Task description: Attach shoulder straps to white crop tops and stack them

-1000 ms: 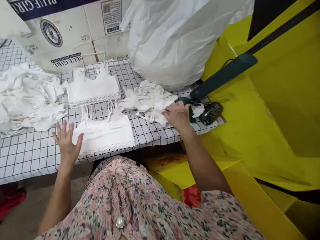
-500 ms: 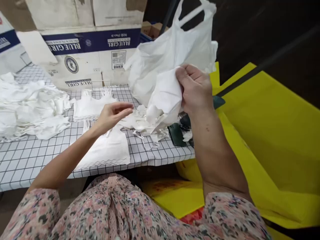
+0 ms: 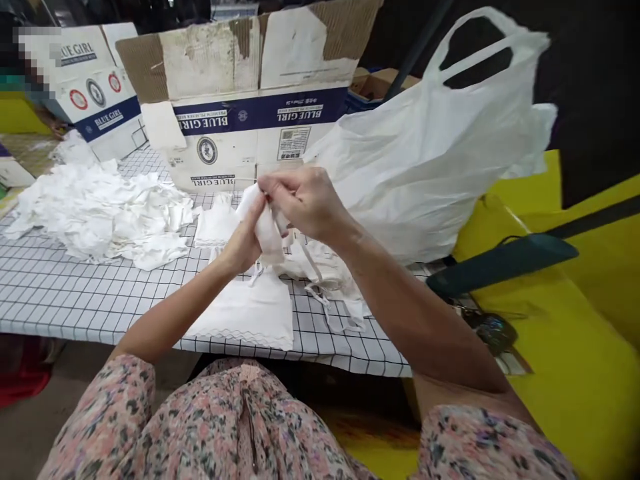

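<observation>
Both my hands meet above the table with a white piece of cloth (image 3: 269, 239) between them. My left hand (image 3: 243, 245) pinches its left side. At its top edge, the fingers of my right hand (image 3: 306, 200) are closed on the fabric. Just below lies a flat white garment (image 3: 245, 310) with thin straps and a wavy hem, and a similar white garment (image 3: 216, 223) lies behind it. Loose white scraps and straps (image 3: 333, 283) are scattered under my right forearm. A large white plastic bag (image 3: 400, 173) stands to the right, handles up.
A big heap of white cloth (image 3: 110, 213) covers the left of the checked tablecloth (image 3: 90, 293). Upside-down printed cardboard (image 3: 235, 133) stands behind, and another carton (image 3: 103, 87) at back left. Yellow sheeting (image 3: 565, 373) and a dark green cylinder (image 3: 505, 263) are at the right.
My right hand has brought the white cloth leftward from in front of the bag. My left hand, open before, has closed on it. The view has shifted, showing more of the left side.
</observation>
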The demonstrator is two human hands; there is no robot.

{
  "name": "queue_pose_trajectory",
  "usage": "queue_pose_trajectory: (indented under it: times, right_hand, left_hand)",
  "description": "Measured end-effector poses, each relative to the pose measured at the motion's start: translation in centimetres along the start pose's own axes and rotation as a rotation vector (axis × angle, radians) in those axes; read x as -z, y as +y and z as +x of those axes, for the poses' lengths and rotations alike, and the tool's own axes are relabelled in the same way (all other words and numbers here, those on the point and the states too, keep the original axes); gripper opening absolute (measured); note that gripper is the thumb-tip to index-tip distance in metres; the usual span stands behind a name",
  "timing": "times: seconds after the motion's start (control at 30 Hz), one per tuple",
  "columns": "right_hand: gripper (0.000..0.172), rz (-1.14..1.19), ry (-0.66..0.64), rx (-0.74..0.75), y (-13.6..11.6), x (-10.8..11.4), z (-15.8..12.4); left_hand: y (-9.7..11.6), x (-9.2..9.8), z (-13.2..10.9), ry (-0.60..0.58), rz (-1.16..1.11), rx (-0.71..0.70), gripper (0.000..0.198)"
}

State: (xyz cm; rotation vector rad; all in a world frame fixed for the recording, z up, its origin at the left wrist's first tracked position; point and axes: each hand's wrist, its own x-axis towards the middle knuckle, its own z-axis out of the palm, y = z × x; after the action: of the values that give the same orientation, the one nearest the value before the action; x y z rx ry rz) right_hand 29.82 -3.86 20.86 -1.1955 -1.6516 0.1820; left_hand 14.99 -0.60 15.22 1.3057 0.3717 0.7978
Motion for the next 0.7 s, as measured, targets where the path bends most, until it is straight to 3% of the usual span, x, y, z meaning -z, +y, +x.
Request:
queue_pose_trajectory:
  times: [0.1, 0.17, 0.23, 0.33, 0.4, 0.5, 0.57, 0.7]
  right_hand:
    - [0.043, 0.027, 0.129, 0.002, 0.4, 0.1, -0.2]
    - [0.044, 0.131, 0.235, -0.117, 1.7, 0.9, -1.1]
    - [0.051, 0.26, 0.229, -0.27, 3.2, 1.1, -2.4]
    - [0.059, 0.512, 0.005, -0.454, 4.5, -0.5, -4.3]
    - [0.058, 0.668, -0.067, -0.514, 4.7, -2.1, -4.9]
    - [0.055, 0.77, 0.07, -0.517, 4.9, -3.2, -4.7]
    - [0.055, 0.754, 0.157, -0.503, 5.2, -3.1, -4.1]
    - [0.054, 0.665, 0.156, -0.479, 5.6, -2.6, -3.1]
  left_hand:
    - [0.4, 1.0, -0.5, -0.02, -0.277, 0.089, 0.058]
    - [1.0, 2.0, -0.6, -0.031, -0.359, 0.12, 0.054]
    - [1.4, 2.8, -0.6, 0.013, -0.393, 0.159, 0.049]
    - [1.4, 3.3, -0.2, 0.071, -0.317, 0.238, 0.039]
    - [1.2, 3.5, 0.2, 0.03, -0.237, 0.259, 0.039]
    - [1.2, 4.8, 0.7, -0.04, -0.105, 0.244, 0.047]
    - [1.4, 6.3, 1.1, -0.027, 0.014, 0.215, 0.053]
    - [1.6, 9.1, 1.5, 0.038, 0.231, 0.157, 0.071]
